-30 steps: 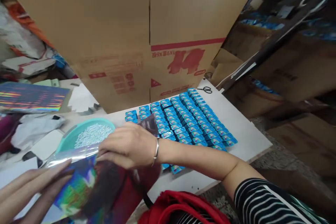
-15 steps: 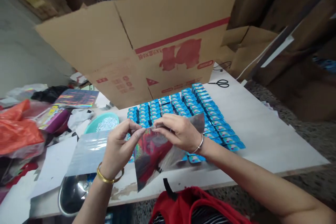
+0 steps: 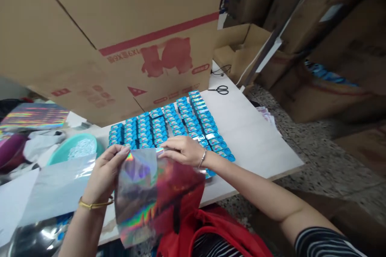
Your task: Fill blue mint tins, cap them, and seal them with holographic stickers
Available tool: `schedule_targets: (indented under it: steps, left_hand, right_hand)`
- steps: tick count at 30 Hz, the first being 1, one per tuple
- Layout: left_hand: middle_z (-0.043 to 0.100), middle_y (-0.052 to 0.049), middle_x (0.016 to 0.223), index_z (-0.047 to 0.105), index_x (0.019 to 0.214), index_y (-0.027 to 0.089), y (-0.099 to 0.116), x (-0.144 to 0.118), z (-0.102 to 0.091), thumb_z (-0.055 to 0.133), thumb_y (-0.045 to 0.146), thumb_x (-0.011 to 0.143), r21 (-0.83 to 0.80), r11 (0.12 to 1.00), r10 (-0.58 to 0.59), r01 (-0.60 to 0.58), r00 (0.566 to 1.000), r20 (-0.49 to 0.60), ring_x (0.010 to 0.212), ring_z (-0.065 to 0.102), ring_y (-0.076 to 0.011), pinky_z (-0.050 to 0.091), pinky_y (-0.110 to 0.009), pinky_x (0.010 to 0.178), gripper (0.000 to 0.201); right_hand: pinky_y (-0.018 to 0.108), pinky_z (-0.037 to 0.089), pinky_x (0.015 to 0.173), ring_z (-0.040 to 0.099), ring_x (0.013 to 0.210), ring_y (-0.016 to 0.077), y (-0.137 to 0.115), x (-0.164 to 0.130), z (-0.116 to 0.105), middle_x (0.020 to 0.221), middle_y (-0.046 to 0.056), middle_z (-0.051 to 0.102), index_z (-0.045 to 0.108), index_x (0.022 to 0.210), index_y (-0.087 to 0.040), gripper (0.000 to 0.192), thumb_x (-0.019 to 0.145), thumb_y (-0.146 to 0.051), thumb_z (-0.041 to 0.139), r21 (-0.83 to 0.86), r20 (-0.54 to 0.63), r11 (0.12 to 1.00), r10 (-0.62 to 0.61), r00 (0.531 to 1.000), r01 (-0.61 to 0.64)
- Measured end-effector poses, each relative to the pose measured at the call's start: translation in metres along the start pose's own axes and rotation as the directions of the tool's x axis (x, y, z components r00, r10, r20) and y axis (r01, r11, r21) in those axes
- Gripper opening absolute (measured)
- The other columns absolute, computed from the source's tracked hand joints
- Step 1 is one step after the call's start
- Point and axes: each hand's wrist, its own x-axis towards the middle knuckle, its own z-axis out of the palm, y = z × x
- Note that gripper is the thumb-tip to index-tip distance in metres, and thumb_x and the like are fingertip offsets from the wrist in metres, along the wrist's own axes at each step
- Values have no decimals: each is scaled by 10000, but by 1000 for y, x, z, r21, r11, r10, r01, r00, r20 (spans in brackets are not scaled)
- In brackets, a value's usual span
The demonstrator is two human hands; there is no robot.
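A shiny holographic sheet (image 3: 150, 196) hangs over the table's near edge, held by its top edge with both hands. My left hand (image 3: 104, 174), with a gold bangle on the wrist, pinches the sheet's upper left corner. My right hand (image 3: 182, 150), with a silver bangle, grips the top edge further right. Just behind the hands lie rows of small blue boxes (image 3: 169, 122) packed side by side on the white table (image 3: 250, 136).
A big cardboard box (image 3: 120, 44) stands behind the blue boxes. A teal bowl of small white pieces (image 3: 75, 150) sits left, beside a silvery sheet (image 3: 51, 186) and a holographic stack (image 3: 33, 114). Black scissors (image 3: 219, 89) lie far right; more cartons stand on the floor.
The view swung and the holographic sheet has been lifted and spread wider. Both hands moved from a close pinch at its middle to its top edge, further apart.
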Motion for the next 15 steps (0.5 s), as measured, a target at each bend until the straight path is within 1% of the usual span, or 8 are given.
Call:
schedule_targets:
  steps: [2, 4, 6, 7, 9, 11, 13, 15]
  left_hand:
    - [477, 46, 516, 505, 686, 198, -21, 31, -7, 748, 550, 567, -27, 996, -85, 85, 996, 9, 413, 414, -103, 318, -211, 388, 443]
    - [484, 35, 526, 506, 664, 198, -44, 65, -11, 730, 562, 561, 27, 997, -76, 75, 996, 36, 445, 437, -120, 353, -231, 419, 440]
    - [518, 2, 564, 522, 632, 195, -66, 95, -6, 693, 565, 597, 191, 980, 39, -49, 998, 57, 546, 508, -167, 434, -282, 522, 409]
    - [564, -27, 626, 549, 644, 192, -76, 107, -1, 676, 555, 626, 292, 944, 144, -154, 988, 57, 652, 559, -207, 475, -322, 626, 385]
    - [656, -94, 896, 622, 774, 187, -89, 122, 16, 656, 522, 683, 443, 811, 389, -383, 918, 80, 973, 582, -292, 447, -416, 898, 348]
    - [604, -124, 1222, 638, 946, 198, -93, 128, 37, 639, 493, 738, 477, 679, 539, -557, 821, 191, 1243, 454, -326, 286, -486, 1083, 361]
    - [583, -97, 1292, 633, 941, 220, -93, 129, 57, 573, 457, 822, 446, 609, 555, -655, 754, 350, 1311, 407, -301, 143, -519, 1143, 272]
    - [669, -57, 1123, 619, 836, 226, -91, 133, 70, 472, 416, 897, 410, 598, 502, -688, 721, 478, 1200, 517, -248, 82, -521, 1156, 249]
  right_hand:
    - [249, 402, 696, 600, 794, 152, 24, 2, 8, 859, 51, 686, 665, 891, -177, 274, 956, -368, 480, -24, 71, 994, 112, 991, -111]
    - [235, 378, 670, 587, 747, 140, 47, 5, 18, 792, 33, 672, 654, 816, -177, 287, 962, -344, 472, -68, 139, 974, 224, 965, -216]
    - [231, 350, 648, 572, 719, 138, 69, 10, 29, 743, 26, 653, 639, 768, -177, 301, 964, -330, 471, -150, 172, 946, 312, 934, -288]
    - [233, 336, 641, 567, 717, 141, 78, 13, 35, 736, 29, 647, 633, 756, -176, 302, 964, -323, 471, -205, 175, 928, 347, 922, -310]
    - [243, 309, 630, 564, 724, 151, 93, 20, 46, 750, 40, 645, 627, 758, -175, 297, 967, -312, 465, -306, 166, 893, 392, 905, -331]
    - [253, 285, 616, 561, 725, 157, 104, 27, 53, 763, 45, 647, 626, 778, -179, 307, 976, -323, 441, -369, 164, 870, 407, 898, -327]
    - [259, 270, 610, 559, 729, 157, 111, 33, 54, 780, 43, 653, 629, 807, -188, 309, 981, -341, 425, -408, 187, 863, 397, 898, -297]
    - [262, 272, 619, 558, 745, 157, 119, 35, 50, 791, 43, 659, 631, 819, -193, 312, 984, -350, 418, -433, 235, 868, 370, 899, -244]
